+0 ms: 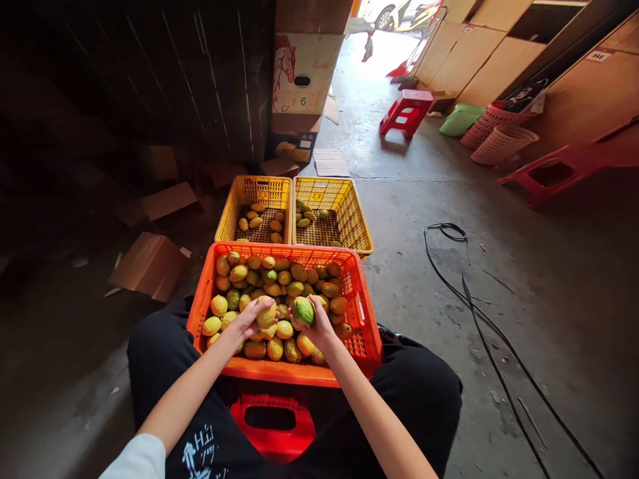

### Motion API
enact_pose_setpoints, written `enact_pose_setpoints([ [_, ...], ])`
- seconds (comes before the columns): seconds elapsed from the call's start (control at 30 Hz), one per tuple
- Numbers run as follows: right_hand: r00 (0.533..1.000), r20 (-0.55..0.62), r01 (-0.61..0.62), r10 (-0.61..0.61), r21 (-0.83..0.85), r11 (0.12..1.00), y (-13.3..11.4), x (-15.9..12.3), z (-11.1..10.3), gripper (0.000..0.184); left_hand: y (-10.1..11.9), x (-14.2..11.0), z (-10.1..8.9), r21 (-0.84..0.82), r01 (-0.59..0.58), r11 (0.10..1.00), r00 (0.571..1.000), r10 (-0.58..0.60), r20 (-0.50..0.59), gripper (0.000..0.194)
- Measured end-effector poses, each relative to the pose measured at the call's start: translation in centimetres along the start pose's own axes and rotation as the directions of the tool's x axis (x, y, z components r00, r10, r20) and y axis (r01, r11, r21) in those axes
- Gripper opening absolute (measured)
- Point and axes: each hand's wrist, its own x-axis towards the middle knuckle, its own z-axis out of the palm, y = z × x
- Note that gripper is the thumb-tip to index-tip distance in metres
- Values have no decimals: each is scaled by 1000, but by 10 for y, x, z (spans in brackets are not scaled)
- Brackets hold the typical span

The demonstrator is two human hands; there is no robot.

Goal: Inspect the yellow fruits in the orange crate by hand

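An orange plastic crate (284,380) sits between my knees, with many yellow and brownish lemons (255,350) in it. Over its left half, my left hand (248,319) is closed around a yellow lemon (266,313). A few centimetres to the right, my right hand (321,320) grips a green lemon (303,311). Both fruits are held just above the others. Beyond the orange crate stand two yellow crates side by side: the left crate (223,216) holds several yellow-brown fruits (255,222), and the right crate (357,213) holds several greener ones (305,217).
A black cable (479,306) trails over the concrete floor at right. Cardboard pieces (150,266) lie at left, and stacked boxes (304,73) stand behind the crates. A red stool (407,112) and pink baskets (504,143) are farther back. Below the orange crate is a red plastic piece (274,439).
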Motion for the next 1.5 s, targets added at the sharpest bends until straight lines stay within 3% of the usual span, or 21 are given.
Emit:
enact_pose_setpoints([
  [0.23, 993, 85, 90, -81, -104, 990, 2, -7, 3, 44, 3, 3, 1, -163, 53, 985, 992, -71, -109, 17],
  [0.37, 995, 85, 58, -45, -158, 986, 2, -7, 1, 35, 6, -1, 3, -208, 50, 977, 974, -94, -207, 13],
  [0.6, 986, 100, 149, -133, -175, 973, 4, -12, -6, 25, 12, -8, 12, -207, 118, 971, 978, -150, -146, 30],
  [0.83, 1000, -23, -25, 21, -158, 987, 8, 1, 2, 27, 7, -4, 13, -231, 189, 954, 963, -226, -147, 27],
  [1.17, 989, 68, -123, 133, -132, 984, 13, -4, 3, 34, 8, -5, 14, -228, 283, 931, 944, -313, -106, 29],
  [1.3, 993, 93, -60, 70, -112, 992, 12, -6, 3, 35, 6, -3, 13, -209, 268, 941, 953, -290, -84, 28],
  [1.5, 992, 114, 64, -50, -126, 990, 14, -9, 5, 44, 2, 4, 6, -146, 129, 981, 978, -150, -142, 13],
])
